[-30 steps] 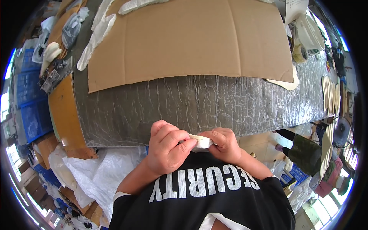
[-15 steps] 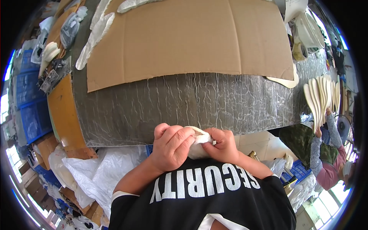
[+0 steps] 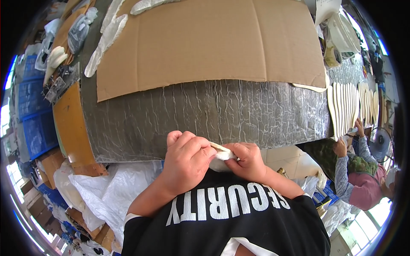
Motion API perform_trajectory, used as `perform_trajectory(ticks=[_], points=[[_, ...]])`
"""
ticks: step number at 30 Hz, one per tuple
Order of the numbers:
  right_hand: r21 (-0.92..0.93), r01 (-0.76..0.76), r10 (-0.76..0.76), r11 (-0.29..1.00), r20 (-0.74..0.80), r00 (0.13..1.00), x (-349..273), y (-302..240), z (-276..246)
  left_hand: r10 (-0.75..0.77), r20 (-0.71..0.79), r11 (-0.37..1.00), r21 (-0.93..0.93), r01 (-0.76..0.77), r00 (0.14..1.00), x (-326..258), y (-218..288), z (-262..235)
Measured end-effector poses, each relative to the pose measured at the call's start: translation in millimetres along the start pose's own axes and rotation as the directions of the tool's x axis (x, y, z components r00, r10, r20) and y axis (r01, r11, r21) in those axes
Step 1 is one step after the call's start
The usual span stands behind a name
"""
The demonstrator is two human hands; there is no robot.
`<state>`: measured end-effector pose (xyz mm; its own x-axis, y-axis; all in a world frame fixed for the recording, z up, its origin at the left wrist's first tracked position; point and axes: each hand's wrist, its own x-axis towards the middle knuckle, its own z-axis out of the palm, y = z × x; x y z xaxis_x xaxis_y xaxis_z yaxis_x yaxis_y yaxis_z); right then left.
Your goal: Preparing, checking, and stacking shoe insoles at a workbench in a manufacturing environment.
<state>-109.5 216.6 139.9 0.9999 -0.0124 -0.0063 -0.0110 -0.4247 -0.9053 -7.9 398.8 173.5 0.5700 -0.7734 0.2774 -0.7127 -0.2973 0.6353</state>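
My left hand (image 3: 185, 161) and my right hand (image 3: 247, 161) meet close to my chest, just below the near edge of the table. Between them they pinch a small white folded piece (image 3: 222, 158) of soft material, with a thin cream strip showing along its top. Most of the piece is hidden by my fingers. Ahead lies the table's grey wrinkled covering (image 3: 222, 113), and beyond it a large brown cardboard sheet (image 3: 209, 40).
Cream insole-shaped pieces (image 3: 344, 109) lie in a row at the table's right end, where another person (image 3: 356, 170) reaches up to them. More white cut pieces (image 3: 104, 40) sit at the far left. Blue crates (image 3: 32, 111) and white plastic bags (image 3: 98, 192) stand at the left.
My hands have closed tighter over the white piece, hiding more of it. The person at the right, absent one second ago, has come into view and laid the cream pieces on the table.
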Motion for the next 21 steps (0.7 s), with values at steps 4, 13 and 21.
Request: perform_trajectory(ticks=[4,13,21], points=[[0.010,-0.031,0.031,0.999,0.038,0.999,-2,0,1,0.052,-0.057,0.999,0.013,-0.052,0.997,-4,-1,10],[0.036,-0.087,0.078,0.996,0.191,0.978,-2,0,-7,0.022,-0.137,0.986,-0.160,-0.044,0.990,-10,-6,28],[0.155,-0.146,0.118,0.977,0.180,0.977,0,0,-7,0.013,-0.137,0.916,-0.396,-0.067,0.990,-11,-5,33]])
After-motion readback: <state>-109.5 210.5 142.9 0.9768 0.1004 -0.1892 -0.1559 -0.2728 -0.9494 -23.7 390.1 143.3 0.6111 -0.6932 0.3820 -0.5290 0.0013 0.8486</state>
